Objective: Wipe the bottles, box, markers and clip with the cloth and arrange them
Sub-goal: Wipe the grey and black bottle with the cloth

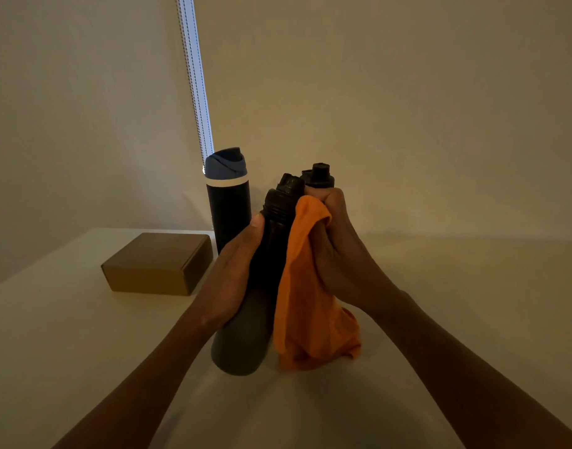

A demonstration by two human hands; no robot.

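My left hand [236, 267] grips a dark grey bottle [246, 332] by its upper body and holds it tilted above the white table [84, 351]. My right hand [336, 244] clutches an orange cloth [307, 312] against the bottle's right side near the neck; the cloth hangs down beside it. Behind my right hand stands a second black bottle, only its cap [320, 176] showing. A navy bottle with a blue lid [228, 202] stands upright at the back. A brown cardboard box [158, 264] lies closed to the left. No markers or clip are in view.
A beige wall rises behind the table. A bright strip of window with a bead chain [197, 92] runs down just behind the navy bottle. The table's left edge [35, 270] slants past the box.
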